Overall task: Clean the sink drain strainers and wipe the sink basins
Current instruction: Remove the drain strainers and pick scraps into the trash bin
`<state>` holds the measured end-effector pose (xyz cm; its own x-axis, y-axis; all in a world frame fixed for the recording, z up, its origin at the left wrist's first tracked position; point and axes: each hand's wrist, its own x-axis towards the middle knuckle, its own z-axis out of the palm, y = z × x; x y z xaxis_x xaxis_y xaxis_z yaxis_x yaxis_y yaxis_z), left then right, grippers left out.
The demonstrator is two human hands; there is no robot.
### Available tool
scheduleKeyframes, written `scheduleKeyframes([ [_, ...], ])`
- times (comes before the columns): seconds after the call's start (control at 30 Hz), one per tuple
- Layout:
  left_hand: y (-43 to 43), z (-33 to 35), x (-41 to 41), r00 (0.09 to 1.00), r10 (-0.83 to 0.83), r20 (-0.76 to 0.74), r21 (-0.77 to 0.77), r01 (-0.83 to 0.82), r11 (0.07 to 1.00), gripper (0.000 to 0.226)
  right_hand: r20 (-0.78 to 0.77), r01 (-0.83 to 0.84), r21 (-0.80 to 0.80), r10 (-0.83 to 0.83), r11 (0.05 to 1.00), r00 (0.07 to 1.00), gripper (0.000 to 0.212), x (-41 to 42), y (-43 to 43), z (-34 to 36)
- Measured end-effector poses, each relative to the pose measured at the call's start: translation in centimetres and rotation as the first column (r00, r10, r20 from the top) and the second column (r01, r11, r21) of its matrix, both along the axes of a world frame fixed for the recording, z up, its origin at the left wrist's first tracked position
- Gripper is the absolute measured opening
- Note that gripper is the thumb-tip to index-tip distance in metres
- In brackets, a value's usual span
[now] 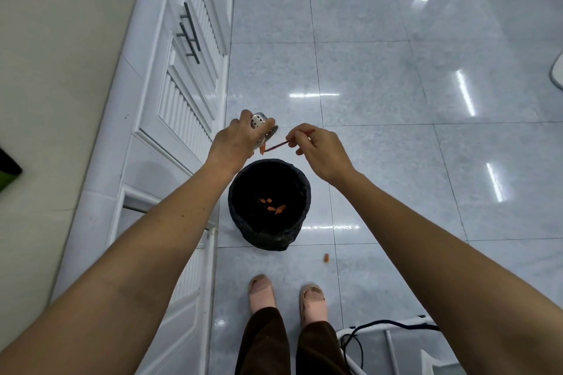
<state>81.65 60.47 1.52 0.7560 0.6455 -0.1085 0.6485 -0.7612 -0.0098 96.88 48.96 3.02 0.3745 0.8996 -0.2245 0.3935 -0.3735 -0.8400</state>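
Head view: left hand (pixel 234 138) grips strainer (pixel 263 131), right hand (pixel 320 149) pinches stick (pixel 275 146).

Strainer (pixel 262 125): shiny silver w/ a dot pattern of holes. Stick (pixel 275 146): dark red-brown. Bin (pixel 269 239): black liner, orange scraps (pixel 275 207) inside. One more orange scrap (pixel 326 257) on the floor (pixel 396 70), which is pale grey-blue speckled tile w/ thin dark grout lines & white glare streaks. Cabinets (pixel 182 100) along floor's left edge: white, ribbed panels, dark grey handles (pixel 190 33). Slippers (pixel 313 303) pink, trousers (pixel 265 341) dark brown.
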Motion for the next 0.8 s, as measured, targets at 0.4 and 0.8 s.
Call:
scheduleKeyframes([
  [0.4, -0.4, -0.6, 0.7, 0.99, 0.11, -0.086, 0.057, -0.106, 0.993, 0.061, 0.154, -0.119, -0.067, 0.128, 0.991, 0.98, 0.029, 0.0, 0.9, -1.1],
  [0.8, -0.6, 4.7, -2.0, 0.882, 0.447, 0.15, -0.332, -0.381, 0.863, 0.082, -0.156, 0.146, 0.198, -0.115, 0.969, 0.981, 0.029, 2.2, 1.1, 6.4],
])
